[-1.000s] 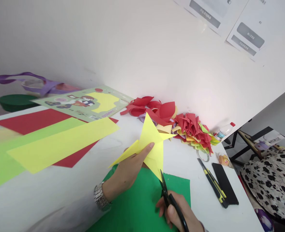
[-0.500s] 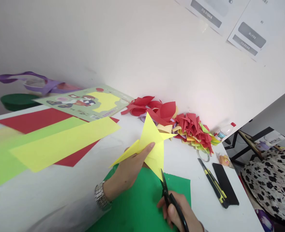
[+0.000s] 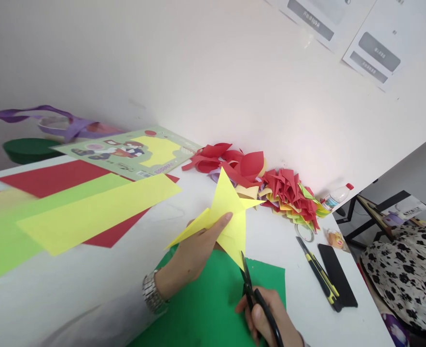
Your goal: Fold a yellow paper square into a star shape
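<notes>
My left hand [image 3: 194, 258] is closed on a yellow paper star [image 3: 227, 197], thumb flat on its face. The star is creased and its points stick out up, right, down and to the left. In my right hand [image 3: 267, 313] is a pair of black scissors [image 3: 248, 284], fingers in the handles. The blades are at the star's lowest point, one of them in front of the paper. Below both hands lies a green sheet of paper [image 3: 198, 299].
Red, lime and yellow paper strips [image 3: 100, 212] lie at left. Folded paper pieces [image 3: 285, 188] are heaped along the wall. A utility knife [image 3: 319, 274], black case [image 3: 337, 274], tape roll [image 3: 304, 233] and bottle [image 3: 337, 196] are at right. An illustrated green sheet [image 3: 126, 166] lies behind.
Almost nothing differs. The view has shifted very slightly; both hands, the star and the scissors keep the same positions relative to each other.
</notes>
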A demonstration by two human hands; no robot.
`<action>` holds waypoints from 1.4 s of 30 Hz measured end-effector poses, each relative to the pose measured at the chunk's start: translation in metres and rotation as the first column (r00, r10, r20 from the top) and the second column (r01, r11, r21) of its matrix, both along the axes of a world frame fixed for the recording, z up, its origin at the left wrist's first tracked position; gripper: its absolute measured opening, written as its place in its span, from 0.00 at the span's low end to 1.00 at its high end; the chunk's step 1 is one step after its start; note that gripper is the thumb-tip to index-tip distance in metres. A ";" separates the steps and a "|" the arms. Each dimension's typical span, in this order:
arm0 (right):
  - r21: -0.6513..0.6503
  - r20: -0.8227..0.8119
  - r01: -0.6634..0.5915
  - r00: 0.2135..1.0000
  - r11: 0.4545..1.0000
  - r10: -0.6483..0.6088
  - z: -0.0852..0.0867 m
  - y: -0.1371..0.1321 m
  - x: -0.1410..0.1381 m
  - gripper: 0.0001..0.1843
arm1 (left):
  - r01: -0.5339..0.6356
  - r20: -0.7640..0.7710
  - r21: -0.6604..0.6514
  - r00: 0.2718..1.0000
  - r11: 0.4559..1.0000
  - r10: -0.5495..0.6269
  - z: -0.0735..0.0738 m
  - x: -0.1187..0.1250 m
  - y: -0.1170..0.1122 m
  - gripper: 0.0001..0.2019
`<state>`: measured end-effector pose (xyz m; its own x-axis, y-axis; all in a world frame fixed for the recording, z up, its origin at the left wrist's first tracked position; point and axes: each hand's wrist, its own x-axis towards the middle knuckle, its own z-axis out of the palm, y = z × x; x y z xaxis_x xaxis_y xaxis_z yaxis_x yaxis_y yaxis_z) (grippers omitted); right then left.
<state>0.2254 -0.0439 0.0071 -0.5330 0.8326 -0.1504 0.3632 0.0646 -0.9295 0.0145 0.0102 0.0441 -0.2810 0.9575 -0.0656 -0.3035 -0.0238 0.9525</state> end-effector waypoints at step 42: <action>-0.118 0.117 0.139 0.985 0.983 -0.125 0.011 -0.003 -0.012 0.46 | 0.011 -0.004 -0.028 1.000 1.000 -0.011 0.004 -0.001 -0.001 0.20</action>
<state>0.2138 -0.0471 0.0184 -0.3942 0.8656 -0.3088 0.4598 -0.1052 -0.8818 0.0136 0.0092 0.0484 -0.2703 0.9584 -0.0914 -0.2996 0.0064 0.9540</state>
